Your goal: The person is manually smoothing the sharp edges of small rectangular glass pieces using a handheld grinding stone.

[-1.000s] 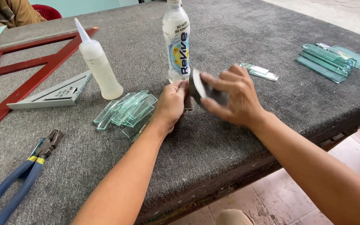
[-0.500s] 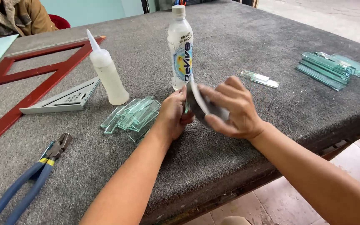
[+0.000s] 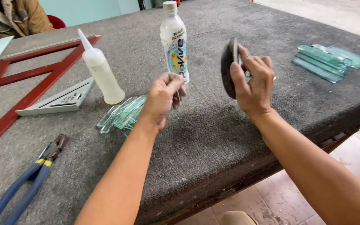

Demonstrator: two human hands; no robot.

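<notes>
I log: right hand (image 3: 253,81) clamps dark disc (image 3: 228,67) edge-up to bare its rim, left hand (image 3: 162,98) pinches glass strip (image 3: 178,96), strips (image 3: 121,113) piled close on bench (image 3: 213,137).

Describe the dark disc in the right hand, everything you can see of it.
The disc is round, flat and dark grey to black, with a dull, rough-looking face. It is held upright, edge-on to the camera, lifted above the grey table. The right hand grips it, fingers wrapped over its rim from behind. Only the hand touches it; its far face is hidden.
</notes>
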